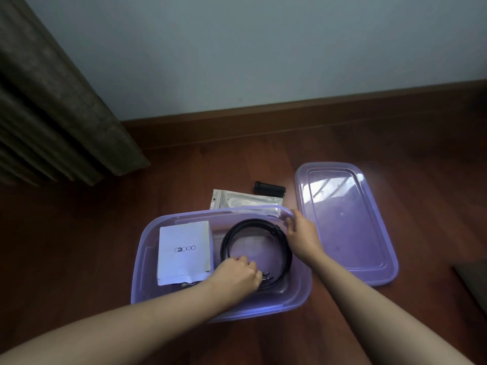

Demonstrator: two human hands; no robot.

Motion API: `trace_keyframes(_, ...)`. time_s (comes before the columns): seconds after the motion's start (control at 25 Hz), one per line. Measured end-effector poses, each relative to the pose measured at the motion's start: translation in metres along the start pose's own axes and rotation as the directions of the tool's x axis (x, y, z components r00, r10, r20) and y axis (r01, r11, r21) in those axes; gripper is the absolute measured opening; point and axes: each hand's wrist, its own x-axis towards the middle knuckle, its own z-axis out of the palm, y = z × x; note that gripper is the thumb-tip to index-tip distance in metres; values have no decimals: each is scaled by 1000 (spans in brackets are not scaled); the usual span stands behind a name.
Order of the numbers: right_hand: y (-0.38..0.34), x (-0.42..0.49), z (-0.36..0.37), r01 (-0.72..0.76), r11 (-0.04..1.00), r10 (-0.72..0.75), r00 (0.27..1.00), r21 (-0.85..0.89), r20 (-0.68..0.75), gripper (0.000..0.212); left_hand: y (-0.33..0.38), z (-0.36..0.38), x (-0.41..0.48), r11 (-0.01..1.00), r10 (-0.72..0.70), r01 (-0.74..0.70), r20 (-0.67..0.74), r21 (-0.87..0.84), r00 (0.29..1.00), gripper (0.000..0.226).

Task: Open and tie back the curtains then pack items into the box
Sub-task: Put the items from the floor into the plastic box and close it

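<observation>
Left hand point(238, 272) down inside box point(147, 262), fingers curled shut around buckle end of black belt point(286, 248) at near side of coil. Right hand point(301, 234) at box's far right corner, thumb over rim, fingers bent loosely against belt's far right arc; firm grip or only touch, cannot tell. Belt coiled in loose ring, lying flat on box floor, right half of box. White packet point(184, 250) printed "G2000" in left half of box, just beside belt coil, near end slightly raised. Box translucent purple, open, sitting on dark wood floor point(79, 246). Matching purple lid point(345, 222) flat on floor, just right of box, inner side up. Silvery zip pouch point(245, 200) on floor just beyond box's far rim, partly seen through box wall. Small black cylinder-like item point(270, 187) just beyond pouch, near lid's far left corner; type unclear. Dark pleated curtain point(52, 101) hanging far left of box, hem at floor. Pale wall point(263, 48) with wood skirting beyond box.
</observation>
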Motion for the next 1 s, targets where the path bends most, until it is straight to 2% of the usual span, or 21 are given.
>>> trace_keyframes(0.04, 0, 0, 0, 1, 1000, -1, 1000, 0, -3, 27, -2, -12, -3, 999, 13, -12, 34, -44, 999, 41)
trace_keyframes(0.08, -1, 0, 1, -1, 1000, 1, 1000, -1, -6, 26, -8, -27, -5, 991, -36, 42, 50, -130, 998, 52)
trace_keyframes(0.12, 0, 0, 1, 1, 1000, -1, 1000, -2, -8, 27, -19, -40, -4, 966, -132, 131, 11, -221, 991, 53)
trace_keyframes(0.2, 1, 1, 1, 7, 1000, -7, 1000, -8, -11, 27, -47, -71, 10, 879, -305, 212, -161, -428, 939, 39)
trace_keyframes(0.28, 1, 1, 1, 9, 1000, -9, 1000, -15, -13, 27, -79, -86, 36, 833, -443, 241, -338, -499, 831, 28)
trace_keyframes(0.32, 3, 1, 2, 10, 1000, -10, 1000, -17, -14, 26, -91, -90, 55, 821, -455, 229, -358, -523, 815, 26)
trace_keyframes(0.36, 4, 2, 3, 14, 1000, -14, 1000, -19, -14, 26, -100, -89, 76, 826, -434, 218, -338, -520, 835, 27)
trace_keyframes(0.48, 8, 3, 5, 12, 1000, -12, 1000, -6, -24, 25, -120, -76, 133, 834, -362, 241, -162, -495, 918, 41)
trace_keyframes(0.56, 9, 3, 6, 20, 1000, -20, 999, -6, -33, 24, -125, -60, 155, 828, -369, 287, -84, -482, 926, 42)
trace_keyframes(0.64, 8, 2, 6, 28, 1000, -28, 999, -4, -37, 24, -126, -50, 164, 845, -393, 336, -58, -416, 918, 31)
trace_keyframes(0.72, 7, 2, 5, 35, 999, -35, 999, -7, -39, 25, -127, -51, 159, 843, -439, 351, -143, -406, 887, 27)
trace_keyframes(0.8, 6, 2, 4, 36, 999, -37, 999, -19, -39, 25, -130, -62, 141, 814, -478, 295, -287, -500, 830, 29)
trace_keyframes(0.88, 4, 0, 4, 38, 999, -39, 999, -16, -35, 25, -126, -75, 107, 773, -472, 142, -411, -618, 780, 30)
trace_keyframes(0.96, 3, -1, 4, 36, 999, -36, 999, -10, -30, 25, -112, -79, 61, 685, -443, -46, -466, -727, 766, 26)
trace_keyframes(1.0, 3, 0, 3, 30, 999, -31, 999, -15, -29, 25, -101, -76, 39, 655, -414, -100, -467, -749, 781, 24)
